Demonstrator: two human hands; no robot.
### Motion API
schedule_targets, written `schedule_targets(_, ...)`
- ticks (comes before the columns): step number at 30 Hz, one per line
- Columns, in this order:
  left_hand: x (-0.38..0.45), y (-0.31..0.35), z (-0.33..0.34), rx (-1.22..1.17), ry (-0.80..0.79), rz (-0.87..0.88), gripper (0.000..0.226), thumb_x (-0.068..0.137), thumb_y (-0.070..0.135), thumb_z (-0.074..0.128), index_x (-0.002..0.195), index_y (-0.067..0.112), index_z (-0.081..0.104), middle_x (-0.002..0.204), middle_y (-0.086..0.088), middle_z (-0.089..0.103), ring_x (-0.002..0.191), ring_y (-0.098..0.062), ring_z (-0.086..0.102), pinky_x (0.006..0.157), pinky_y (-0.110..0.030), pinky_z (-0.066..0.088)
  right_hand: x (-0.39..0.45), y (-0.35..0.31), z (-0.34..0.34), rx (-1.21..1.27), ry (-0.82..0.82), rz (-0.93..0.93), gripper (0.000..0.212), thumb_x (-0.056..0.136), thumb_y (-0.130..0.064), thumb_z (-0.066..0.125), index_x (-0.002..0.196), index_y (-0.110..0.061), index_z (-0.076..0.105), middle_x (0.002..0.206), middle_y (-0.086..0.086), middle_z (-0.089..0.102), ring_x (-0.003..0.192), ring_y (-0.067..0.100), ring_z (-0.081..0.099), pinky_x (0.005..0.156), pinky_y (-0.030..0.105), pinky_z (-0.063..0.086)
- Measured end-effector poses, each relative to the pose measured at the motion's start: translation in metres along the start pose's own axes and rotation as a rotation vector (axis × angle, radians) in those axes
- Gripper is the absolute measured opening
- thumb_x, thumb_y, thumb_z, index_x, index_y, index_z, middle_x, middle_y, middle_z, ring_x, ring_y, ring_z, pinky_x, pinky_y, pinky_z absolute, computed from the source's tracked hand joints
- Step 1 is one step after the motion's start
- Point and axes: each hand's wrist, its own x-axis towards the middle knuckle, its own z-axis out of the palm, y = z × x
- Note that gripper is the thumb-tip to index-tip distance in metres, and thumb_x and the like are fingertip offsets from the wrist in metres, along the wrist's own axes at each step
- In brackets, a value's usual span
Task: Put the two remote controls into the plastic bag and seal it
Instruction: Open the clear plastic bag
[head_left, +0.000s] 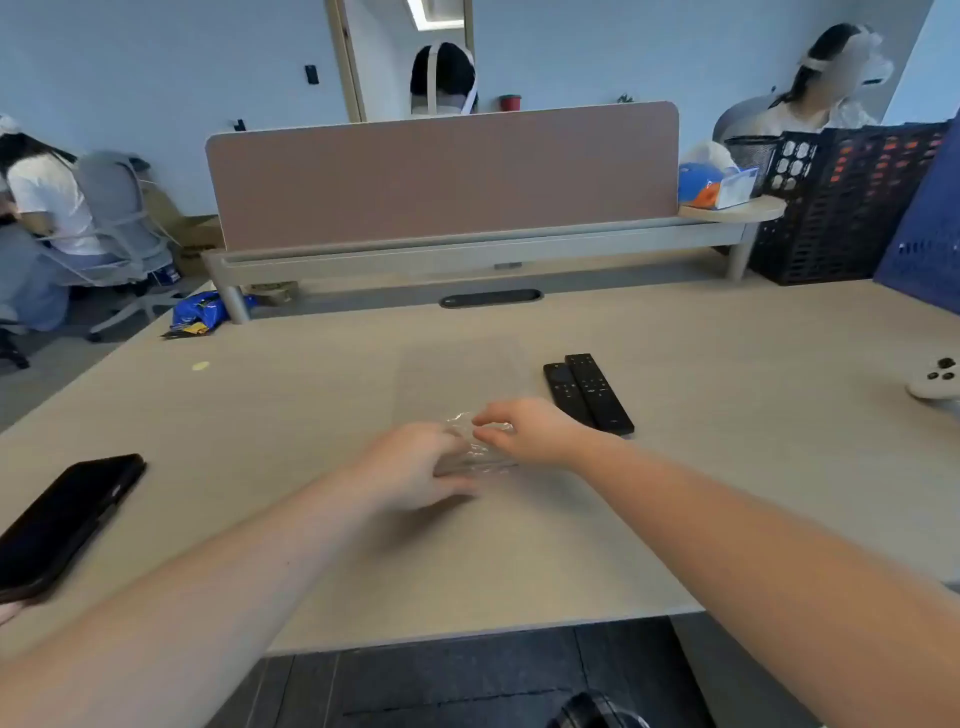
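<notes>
A clear plastic bag (457, 374) lies flat on the light wooden desk (727, 493), its near edge crumpled between my hands. My left hand (410, 465) grips that near edge from the left. My right hand (524, 431) pinches the same edge from the right with its fingertips. Two black remote controls (587, 392) lie side by side on the desk, just right of the bag and behind my right hand, untouched. The bag looks empty.
A black phone (62, 519) lies at the desk's left front. A white game controller (935, 376) sits at the far right edge. A pink divider panel (441, 176) and black crates (841, 202) stand at the back. Other people sit beyond the desk.
</notes>
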Motion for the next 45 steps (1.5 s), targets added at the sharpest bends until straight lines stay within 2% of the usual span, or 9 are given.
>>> schedule_targets(4, 0.005, 0.004, 0.01, 0.128, 0.036, 0.044, 0.026, 0.09, 0.038, 0.049, 0.104, 0.024, 0.065, 0.11, -0.001, 0.067, 0.103, -0.027, 0.059, 0.077, -0.034, 0.048, -0.008, 0.002, -0.001, -0.019, 0.016, -0.004, 0.035, 0.096, -0.03, 0.05, 0.126, -0.013, 0.059, 0.135, 0.004, 0.058, 0.129, 0.021, 0.047, 0.106, 0.028, 0.033)
schedule_targets(10, 0.012, 0.005, 0.017, 0.185, 0.039, -0.031, 0.028, 0.094, 0.03, 0.042, 0.088, 0.015, 0.065, 0.1, -0.01, 0.069, 0.096, -0.033, 0.059, 0.072, -0.036, 0.047, -0.008, 0.011, -0.001, -0.007, 0.023, -0.001, 0.032, 0.096, -0.027, 0.051, 0.121, -0.011, 0.062, 0.13, 0.004, 0.062, 0.124, 0.021, 0.052, 0.105, 0.029, 0.037)
schedule_targets(16, 0.019, 0.009, 0.014, -0.002, 0.183, -0.25, 0.017, 0.088, 0.029, 0.055, 0.091, 0.02, 0.07, 0.1, -0.004, 0.072, 0.097, -0.029, 0.061, 0.075, -0.033, 0.049, -0.014, 0.013, 0.004, 0.08, 0.415, -0.016, 0.017, 0.09, -0.024, 0.06, 0.084, -0.011, 0.069, 0.084, 0.002, 0.067, 0.085, 0.018, 0.056, 0.08, 0.033, 0.048)
schedule_targets(19, 0.023, 0.008, 0.013, -0.229, 0.274, -0.338, 0.012, 0.082, 0.03, 0.064, 0.082, 0.02, 0.072, 0.092, -0.001, 0.073, 0.09, -0.024, 0.063, 0.076, -0.032, 0.051, -0.023, 0.007, 0.009, 0.167, 0.317, 0.125, 0.027, 0.088, -0.031, 0.061, 0.072, -0.01, 0.063, 0.065, -0.004, 0.06, 0.07, 0.017, 0.054, 0.069, 0.031, 0.047)
schedule_targets(23, 0.027, 0.011, 0.014, -0.445, 0.323, -0.332, 0.007, 0.076, 0.024, 0.073, 0.073, 0.017, 0.073, 0.079, -0.001, 0.072, 0.08, -0.02, 0.064, 0.074, -0.03, 0.049, -0.026, 0.004, 0.018, 0.434, 0.131, 0.364, 0.041, 0.088, -0.042, 0.059, 0.084, -0.003, 0.07, 0.08, 0.014, 0.074, 0.053, 0.019, 0.055, 0.051, 0.026, 0.047)
schedule_targets(30, 0.031, 0.013, 0.021, -0.577, 0.294, -0.281, 0.012, 0.07, 0.026, 0.079, 0.074, 0.015, 0.075, 0.079, -0.005, 0.075, 0.079, -0.021, 0.067, 0.076, -0.033, 0.052, -0.013, 0.0, 0.021, 0.841, 0.123, 0.404, 0.019, 0.094, -0.019, 0.056, 0.091, -0.005, 0.068, 0.072, 0.007, 0.065, 0.048, 0.01, 0.056, 0.04, 0.012, 0.044)
schedule_targets(35, 0.03, 0.01, 0.024, -0.627, 0.315, -0.29, 0.011, 0.079, 0.021, 0.071, 0.073, 0.012, 0.073, 0.067, 0.001, 0.066, 0.067, -0.012, 0.057, 0.058, -0.015, 0.041, -0.009, 0.0, 0.02, 0.91, 0.111, 0.421, 0.016, 0.093, -0.009, 0.054, 0.085, -0.003, 0.066, 0.068, 0.007, 0.063, 0.048, 0.01, 0.057, 0.039, 0.01, 0.047)
schedule_targets(40, 0.035, 0.009, 0.023, -0.672, 0.241, -0.292, 0.01, 0.081, 0.02, 0.07, 0.082, 0.011, 0.074, 0.062, 0.005, 0.067, 0.053, 0.001, 0.056, 0.063, -0.022, 0.045, -0.007, 0.0, 0.019, 0.927, 0.103, 0.428, 0.012, 0.093, -0.011, 0.058, 0.086, -0.004, 0.065, 0.065, 0.008, 0.062, 0.048, 0.009, 0.056, 0.039, 0.01, 0.048)
schedule_targets(45, 0.039, 0.011, 0.019, -0.531, 0.268, -0.311, 0.009, 0.081, 0.02, 0.068, 0.081, 0.012, 0.073, 0.08, -0.005, 0.071, 0.072, -0.017, 0.059, 0.068, -0.024, 0.045, -0.007, 0.001, 0.022, 0.837, 0.122, 0.406, 0.015, 0.094, -0.013, 0.057, 0.086, -0.005, 0.065, 0.062, 0.006, 0.06, 0.05, 0.012, 0.053, 0.042, 0.015, 0.049)
